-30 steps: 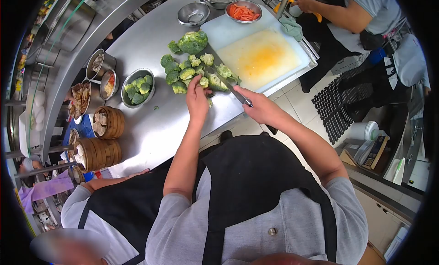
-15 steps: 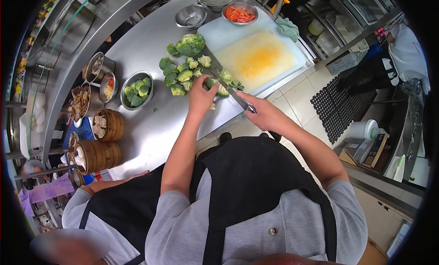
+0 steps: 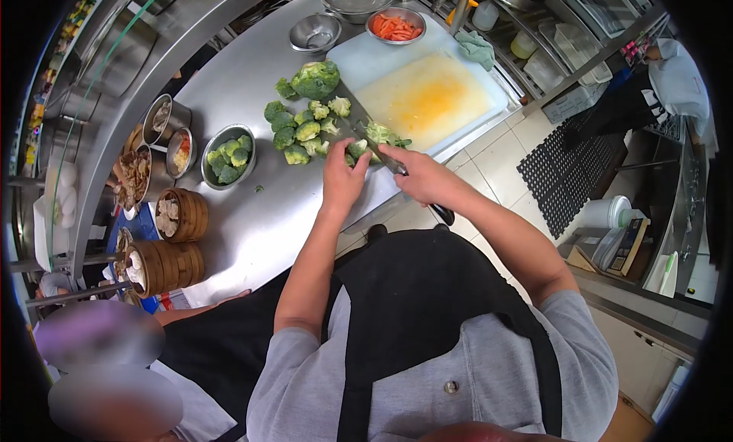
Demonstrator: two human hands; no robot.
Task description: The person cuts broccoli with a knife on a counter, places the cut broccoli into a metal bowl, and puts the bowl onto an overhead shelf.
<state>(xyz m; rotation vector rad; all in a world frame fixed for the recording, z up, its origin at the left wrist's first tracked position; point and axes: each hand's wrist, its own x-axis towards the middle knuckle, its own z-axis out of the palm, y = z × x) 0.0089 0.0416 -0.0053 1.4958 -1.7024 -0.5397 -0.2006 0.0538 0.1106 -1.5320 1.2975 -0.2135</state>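
Observation:
My left hand [image 3: 343, 175] is closed around a cut broccoli piece [image 3: 356, 150] near the front edge of the steel counter. A kitchen knife [image 3: 441, 214] is in my right hand [image 3: 422, 178], its black handle sticking out behind the palm and its blade angled toward the broccoli by my left fingers. Just beyond the blade lie pale green broccoli stem pieces [image 3: 385, 134]. Several loose broccoli florets [image 3: 295, 128] are heaped left of the blade, with a larger broccoli head [image 3: 315, 80] behind them.
A steel bowl of florets [image 3: 247, 181] stands to the left, near bamboo steamers [image 3: 200, 217]. A stained cutting board [image 3: 473, 106] lies at the right, with a bowl of orange-red slices [image 3: 418, 37] behind. Another person [image 3: 252, 327] stands close at my left.
My right hand has shifted slightly left, and more of the knife handle now shows behind it. My left hand has moved a little lower and to the right.

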